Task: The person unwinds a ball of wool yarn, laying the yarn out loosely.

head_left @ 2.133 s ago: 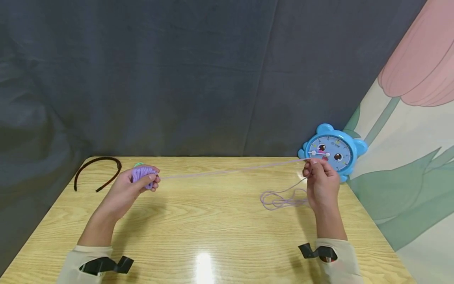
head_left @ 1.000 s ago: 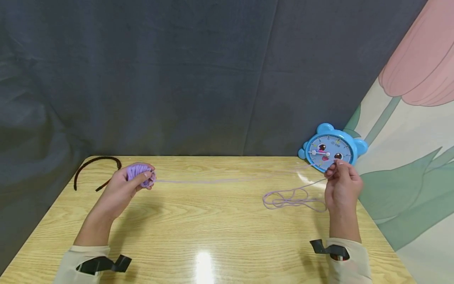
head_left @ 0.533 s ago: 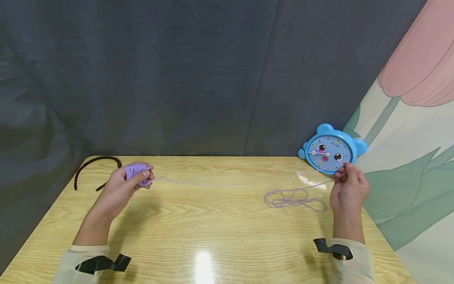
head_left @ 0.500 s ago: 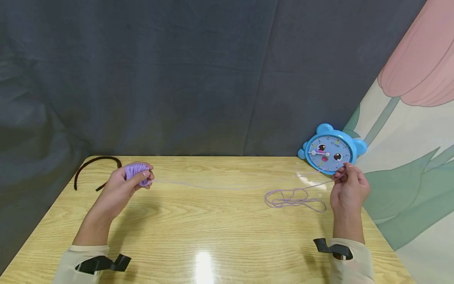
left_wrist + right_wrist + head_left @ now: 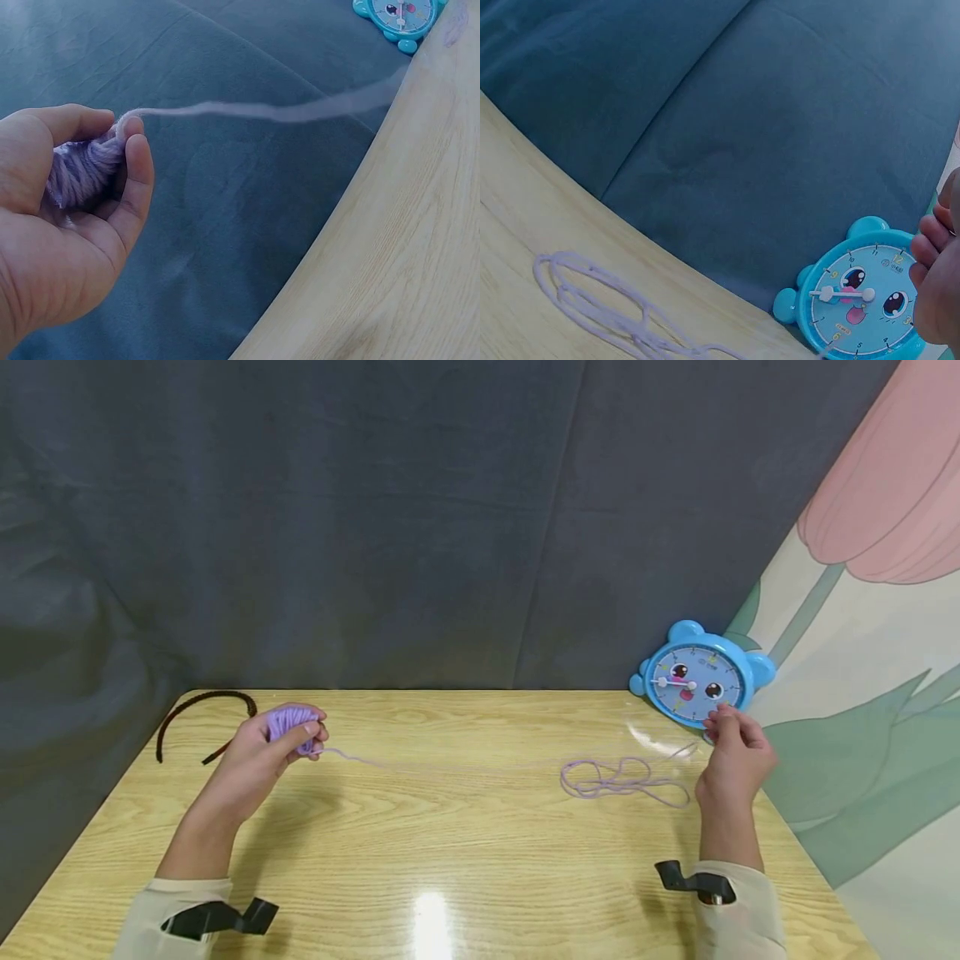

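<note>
My left hand (image 5: 273, 752) holds a ball of purple yarn (image 5: 291, 729) between thumb and fingers, above the left part of the table. One strand (image 5: 225, 109) leaves the ball near the fingertips and sags to the right, blurred by motion. My right hand (image 5: 735, 764) hovers at the table's right side, in front of the blue clock, its fingertips close together. A loose yarn end, blurred, hangs just below and left of those fingertips, apparently free of them. Loops of yarn (image 5: 611, 787) lie on the table left of this hand.
At the back right stands a blue bear-eared toy clock (image 5: 697, 681) against the dark curtain (image 5: 420, 527). Behind my left hand lies a dark headband (image 5: 195, 697). A wall with painted flowers borders the right edge of the wooden table (image 5: 465, 860).
My right hand pulled the strand out to the right, then came slightly back and appears to have let it go. The taut strand has gone slack and dropped. My left hand has barely moved.
</note>
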### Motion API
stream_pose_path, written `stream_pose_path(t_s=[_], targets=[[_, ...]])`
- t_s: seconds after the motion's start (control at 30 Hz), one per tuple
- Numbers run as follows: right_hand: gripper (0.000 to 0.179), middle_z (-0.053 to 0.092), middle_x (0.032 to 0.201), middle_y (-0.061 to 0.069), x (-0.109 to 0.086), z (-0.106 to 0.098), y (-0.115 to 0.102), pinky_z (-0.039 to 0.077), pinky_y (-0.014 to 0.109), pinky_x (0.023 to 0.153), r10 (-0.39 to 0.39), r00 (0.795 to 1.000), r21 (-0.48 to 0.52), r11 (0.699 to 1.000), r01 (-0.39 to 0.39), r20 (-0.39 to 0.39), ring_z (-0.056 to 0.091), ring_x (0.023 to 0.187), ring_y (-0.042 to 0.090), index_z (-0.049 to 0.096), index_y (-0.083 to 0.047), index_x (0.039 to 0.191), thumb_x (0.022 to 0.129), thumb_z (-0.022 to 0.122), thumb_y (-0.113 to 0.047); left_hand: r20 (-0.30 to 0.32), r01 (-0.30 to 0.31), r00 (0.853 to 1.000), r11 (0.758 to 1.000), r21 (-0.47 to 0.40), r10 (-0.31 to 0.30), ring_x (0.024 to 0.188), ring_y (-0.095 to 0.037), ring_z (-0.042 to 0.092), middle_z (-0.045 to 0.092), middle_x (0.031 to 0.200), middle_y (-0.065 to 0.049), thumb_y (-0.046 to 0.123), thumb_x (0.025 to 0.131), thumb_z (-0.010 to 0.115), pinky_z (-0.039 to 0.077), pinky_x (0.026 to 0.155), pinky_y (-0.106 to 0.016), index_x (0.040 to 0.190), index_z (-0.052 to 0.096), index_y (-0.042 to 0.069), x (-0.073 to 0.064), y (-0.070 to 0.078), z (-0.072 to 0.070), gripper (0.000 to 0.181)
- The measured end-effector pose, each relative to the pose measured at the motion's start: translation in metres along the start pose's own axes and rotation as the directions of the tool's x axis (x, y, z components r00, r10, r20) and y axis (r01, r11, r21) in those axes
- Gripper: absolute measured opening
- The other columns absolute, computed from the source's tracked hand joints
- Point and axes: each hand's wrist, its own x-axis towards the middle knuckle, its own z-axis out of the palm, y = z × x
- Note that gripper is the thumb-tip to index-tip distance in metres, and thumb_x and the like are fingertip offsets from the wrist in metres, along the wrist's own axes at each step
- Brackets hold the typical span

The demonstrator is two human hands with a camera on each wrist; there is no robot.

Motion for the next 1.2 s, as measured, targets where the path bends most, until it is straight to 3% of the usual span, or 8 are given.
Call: stream_pose_path(t_s=[0.13, 0.27, 0.4, 0.5, 0.67, 0.83, 1.03, 1.2], targets=[[0.005, 0.073, 0.076, 0.003, 0.0, 0.002, 0.002, 0.058, 0.018, 0.068, -0.025, 1.0, -0.018, 1.0, 0.025, -0.003, 0.068, 0.068, 0.012, 0.077, 0.003, 0.094, 0.091, 0.075, -0.001, 0.008, -0.003, 1.0, 1.0, 0.008, 0.003, 0.085, -0.005, 0.069, 0.072, 0.096, 0.004, 0.009, 0.104, 0.06, 0.06, 0.079, -0.02, 0.112, 0.066, 0.01, 0.001, 0.0, 0.002, 0.01], [0.006, 0.074, 0.079, 0.005, -0.007, 0.011, 0.005, 0.06, 0.02, 0.072, -0.022, 0.998, 0.004, 1.0, 0.022, 0.055, 0.07, 0.069, 0.014, 0.076, 0.004, 0.095, 0.092, 0.075, -0.001, 0.009, -0.003, 1.0, 1.0, 0.021, 0.003, 0.085, -0.005, 0.068, 0.072, 0.096, 0.003, 0.009, 0.105, 0.06, 0.06, 0.078, -0.02, 0.112, 0.066, 0.01, 0.001, 0.0, 0.005, 0.01], [0.006, 0.074, 0.081, 0.005, -0.024, 0.027, 0.012, 0.06, 0.02, 0.073, -0.041, 0.984, -0.007, 0.999, 0.043, 0.175, 0.071, 0.071, 0.014, 0.076, 0.002, 0.094, 0.095, 0.07, -0.001, 0.008, 0.004, 1.0, 1.0, 0.029, -0.004, 0.085, -0.005, 0.068, 0.071, 0.096, 0.003, 0.01, 0.104, 0.061, 0.06, 0.077, -0.02, 0.112, 0.066, 0.008, 0.001, 0.001, 0.006, 0.009], [0.009, 0.074, 0.081, 0.005, -0.041, 0.041, 0.02, 0.06, 0.022, 0.074, -0.052, 0.958, -0.009, 0.998, 0.056, 0.283, 0.072, 0.073, 0.014, 0.075, 0.003, 0.094, 0.097, 0.067, 0.001, 0.011, 0.003, 1.0, 1.0, 0.031, -0.004, 0.085, -0.005, 0.068, 0.072, 0.095, 0.003, 0.011, 0.105, 0.06, 0.059, 0.077, -0.02, 0.111, 0.066, 0.008, 0.001, 0.0, 0.007, 0.009], [0.014, 0.075, 0.083, 0.001, -0.074, 0.059, 0.035, 0.059, 0.022, 0.08, 0.009, 0.888, -0.117, 0.992, 0.05, 0.46, 0.071, 0.079, 0.013, 0.07, 0.011, 0.102, 0.101, 0.061, 0.0, 0.012, 0.004, 1.0, 0.999, 0.053, -0.004, 0.085, -0.006, 0.068, 0.071, 0.096, 0.003, 0.012, 0.105, 0.061, 0.06, 0.077, -0.021, 0.113, 0.065, 0.007, 0.001, -0.002, 0.008, 0.011], [0.011, 0.075, 0.084, -0.003, -0.106, 0.072, 0.051, 0.058, 0.023, 0.084, 0.119, 0.788, -0.257, 0.965, 0.051, 0.604, 0.071, 0.08, 0.01, 0.07, 0.004, 0.102, 0.101, 0.061, 0.0, 0.016, 0.007, 1.0, 0.998, 0.063, -0.008, 0.086, -0.006, 0.067, 0.071, 0.097, 0.003, 0.014, 0.105, 0.06, 0.06, 0.077, -0.021, 0.114, 0.064, 0.005, 0.002, -0.002, 0.009, 0.012], [0.02, 0.074, 0.091, -0.004, -0.139, 0.084, 0.072, 0.058, 0.023, 0.087, 0.201, 0.669, -0.316, 0.947, 0.054, 0.716, 0.07, 0.085, 0.009, 0.065, 0.015, 0.111, 0.101, 0.063, -0.003, 0.018, 0.007, 1.0, 0.997, 0.077, -0.008, 0.087, -0.007, 0.066, 0.071, 0.097, 0.004, 0.014, 0.105, 0.06, 0.059, 0.076, -0.021, 0.113, 0.064, 0.006, 0.002, -0.002, 0.009, 0.012], [0.024, 0.072, 0.093, -0.005, -0.165, 0.094, 0.086, 0.057, 0.023, 0.087, 0.244, 0.593, -0.352, 0.933, 0.071, 0.767, 0.069, 0.089, 0.008, 0.065, 0.015, 0.113, 0.101, 0.063, -0.005, 0.019, -0.003, 1.0, 0.996, 0.084, 0.002, 0.086, -0.007, 0.066, 0.071, 0.096, 0.004, 0.015, 0.106, 0.059, 0.059, 0.075, -0.022, 0.112, 0.065, 0.007, 0.003, -0.002, 0.01, 0.012]])
